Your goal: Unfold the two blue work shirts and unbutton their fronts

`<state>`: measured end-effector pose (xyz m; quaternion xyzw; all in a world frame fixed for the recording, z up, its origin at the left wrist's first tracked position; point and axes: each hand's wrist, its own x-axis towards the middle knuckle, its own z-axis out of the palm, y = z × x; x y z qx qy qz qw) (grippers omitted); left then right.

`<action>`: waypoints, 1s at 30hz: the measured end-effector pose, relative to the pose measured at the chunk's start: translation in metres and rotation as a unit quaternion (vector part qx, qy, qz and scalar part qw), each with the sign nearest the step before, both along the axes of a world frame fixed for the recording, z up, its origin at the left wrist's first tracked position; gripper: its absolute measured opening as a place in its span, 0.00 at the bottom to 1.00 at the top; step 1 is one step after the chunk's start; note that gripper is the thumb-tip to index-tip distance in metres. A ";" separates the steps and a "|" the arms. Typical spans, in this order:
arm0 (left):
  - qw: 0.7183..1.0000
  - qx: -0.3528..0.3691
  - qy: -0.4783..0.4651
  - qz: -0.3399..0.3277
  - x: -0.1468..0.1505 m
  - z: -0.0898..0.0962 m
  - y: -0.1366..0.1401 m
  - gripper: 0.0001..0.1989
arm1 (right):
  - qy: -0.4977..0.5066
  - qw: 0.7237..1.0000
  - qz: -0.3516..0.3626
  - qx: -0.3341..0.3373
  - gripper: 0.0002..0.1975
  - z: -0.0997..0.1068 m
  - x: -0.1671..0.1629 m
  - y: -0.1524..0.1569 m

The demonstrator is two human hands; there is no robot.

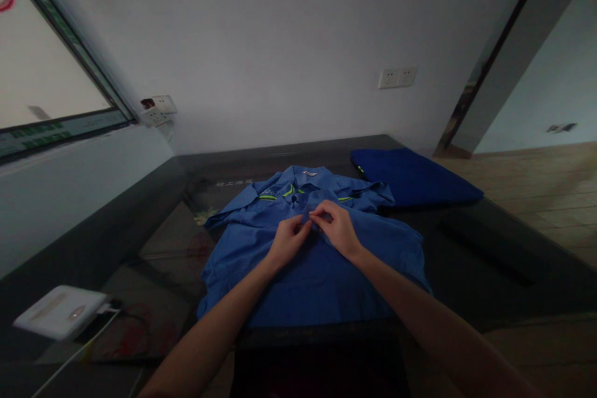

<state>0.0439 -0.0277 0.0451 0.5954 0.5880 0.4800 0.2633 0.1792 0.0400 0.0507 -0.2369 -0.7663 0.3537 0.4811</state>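
A blue short-sleeved work shirt (321,289) with yellow-green trim lies spread on the dark table, its collar pointing toward the wall. Both hands meet at the middle of its front placket. Thumb and fingers of my left hand (290,239) are pinched together on the shirt's front edge. Just right of it, my right hand (334,227) also pinches the cloth between thumb and forefinger. Whatever small part lies between the fingertips, such as a button, is too small to make out. A dark spot shows on the placket above the hands.
The dark glossy table (471,286) stands against a pale wall. A folded darker blue cloth (410,177) lies at the back right. A white box-shaped device (63,311) with a cable (77,351) sits at the front left. Wall sockets (398,78) are above the table.
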 end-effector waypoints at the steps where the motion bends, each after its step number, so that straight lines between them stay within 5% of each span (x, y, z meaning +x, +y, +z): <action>1: 1.000 -0.003 -0.008 0.000 0.000 0.001 0.000 0.17 | -0.001 1.000 0.005 0.004 0.05 0.000 0.000 0.000; 15: 0.999 0.026 0.009 0.035 -0.003 0.001 0.000 0.14 | -0.034 0.994 0.042 0.095 0.11 0.000 -0.001 -0.005; 25: 0.996 0.063 0.035 0.057 -0.007 0.001 0.001 0.12 | -0.062 0.991 0.076 0.096 0.19 -0.001 -0.002 -0.009; 30: 0.996 0.068 0.021 0.049 -0.007 0.004 0.000 0.13 | -0.086 0.988 0.037 0.123 0.23 -0.003 -0.001 -0.010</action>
